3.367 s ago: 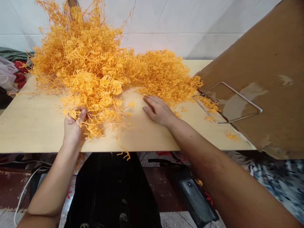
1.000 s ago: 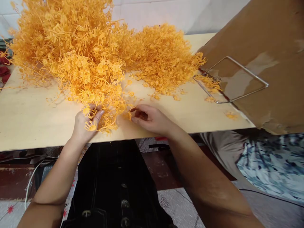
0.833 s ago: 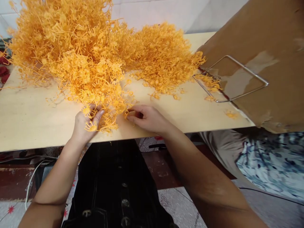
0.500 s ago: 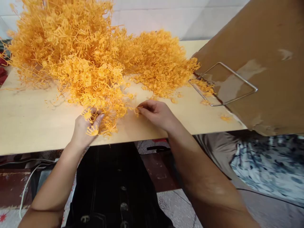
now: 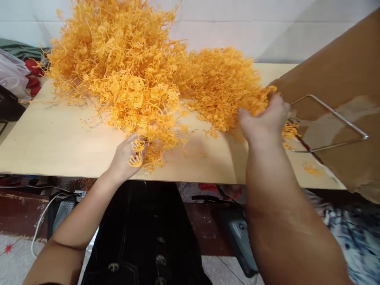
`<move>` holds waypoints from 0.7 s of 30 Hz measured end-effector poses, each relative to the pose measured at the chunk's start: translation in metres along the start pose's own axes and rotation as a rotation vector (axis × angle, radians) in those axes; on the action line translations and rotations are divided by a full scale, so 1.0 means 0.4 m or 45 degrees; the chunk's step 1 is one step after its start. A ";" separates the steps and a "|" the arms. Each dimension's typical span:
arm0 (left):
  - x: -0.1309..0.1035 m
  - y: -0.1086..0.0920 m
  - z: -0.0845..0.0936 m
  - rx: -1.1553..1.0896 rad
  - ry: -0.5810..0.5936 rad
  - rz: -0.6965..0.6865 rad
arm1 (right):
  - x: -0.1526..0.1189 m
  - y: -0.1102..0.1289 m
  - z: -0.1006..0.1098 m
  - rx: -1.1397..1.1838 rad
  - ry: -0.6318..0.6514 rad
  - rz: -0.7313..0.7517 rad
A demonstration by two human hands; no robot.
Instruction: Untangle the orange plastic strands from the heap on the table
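A big tangled heap of orange plastic pieces (image 5: 118, 51), thin stems with small hand-shaped ends, lies on the pale tabletop (image 5: 53, 138). At the near edge of this heap, my left hand (image 5: 126, 158) is closed around a few of the pieces, two hand-shaped ends showing beside its fingers. To the right spreads a lower orange pile (image 5: 222, 83). My right hand (image 5: 264, 118) is at that pile's right end, thumb and fingers apart; its fingertips are partly hidden against the strands.
A large brown cardboard box (image 5: 341, 91) leans in at the right, with a bent metal wire frame (image 5: 338, 113) against it. Loose orange bits (image 5: 313, 170) lie beside the box. At the far left are a clear plastic bag (image 5: 13, 73) and red items (image 5: 34, 77).
My right hand has moved from near the left hand over to the right end of the lower pile, and its fingers have spread. My left hand keeps its hold. The view has shifted left.
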State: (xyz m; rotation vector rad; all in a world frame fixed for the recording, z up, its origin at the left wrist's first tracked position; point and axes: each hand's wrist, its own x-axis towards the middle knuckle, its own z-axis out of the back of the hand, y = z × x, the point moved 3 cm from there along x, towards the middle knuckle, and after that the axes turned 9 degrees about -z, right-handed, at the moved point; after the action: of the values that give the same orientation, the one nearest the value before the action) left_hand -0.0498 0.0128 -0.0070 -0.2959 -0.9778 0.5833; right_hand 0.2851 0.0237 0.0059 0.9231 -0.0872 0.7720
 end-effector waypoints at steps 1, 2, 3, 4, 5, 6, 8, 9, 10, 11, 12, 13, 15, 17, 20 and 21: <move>0.001 -0.002 0.000 0.018 0.011 -0.002 | -0.025 0.027 0.016 0.023 -0.015 0.085; 0.001 -0.003 -0.001 0.037 0.026 -0.001 | -0.059 0.061 0.034 0.082 -0.012 0.198; 0.003 -0.005 -0.002 0.055 0.042 0.005 | -0.100 0.100 0.052 0.184 0.018 0.316; 0.004 -0.007 -0.002 0.065 0.058 0.018 | -0.147 0.142 0.066 0.290 0.080 0.449; 0.005 -0.008 -0.003 0.064 0.077 0.040 | -0.196 0.188 0.069 0.290 0.242 0.617; 0.005 -0.008 -0.003 0.050 0.093 0.077 | -0.241 0.229 0.076 0.342 0.254 0.761; 0.005 -0.008 -0.003 -0.019 0.122 0.168 | -0.312 0.295 0.069 0.387 0.373 0.955; 0.005 -0.009 -0.002 -0.063 0.135 0.204 | -0.334 0.318 0.057 0.384 0.461 0.985; 0.005 -0.010 0.000 -0.106 0.146 0.227 | -0.348 0.334 0.042 0.373 0.562 0.989; 0.005 -0.012 0.002 -0.144 0.152 0.240 | -0.355 0.343 0.026 0.358 0.666 0.966; 0.005 -0.013 0.004 -0.173 0.156 0.245 | -0.358 0.348 0.013 0.348 0.765 0.931; 0.006 -0.015 0.006 -0.190 0.156 0.248 | -0.358 0.348 0.002 0.357 0.848 0.891; 0.008 -0.017 0.008 -0.206 0.157 0.254 | -0.358 0.343 -0.010 0.426 0.963 0.800; 0.010 -0.018 0.005 -0.220 0.171 0.249 | -0.356 0.333 -0.017 0.553 1.012 0.685; 0.008 -0.018 0.000 -0.255 0.180 0.219 | -0.333 0.309 -0.030 0.747 1.005 0.423; 0.005 -0.017 0.000 -0.261 0.178 0.217 | -0.314 0.299 -0.034 0.839 0.971 0.310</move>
State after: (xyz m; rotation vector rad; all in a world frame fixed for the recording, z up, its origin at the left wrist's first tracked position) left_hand -0.0466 0.0086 -0.0023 -0.5997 -0.8830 0.6094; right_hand 0.1139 0.0061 0.0315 1.1809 0.7765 1.3774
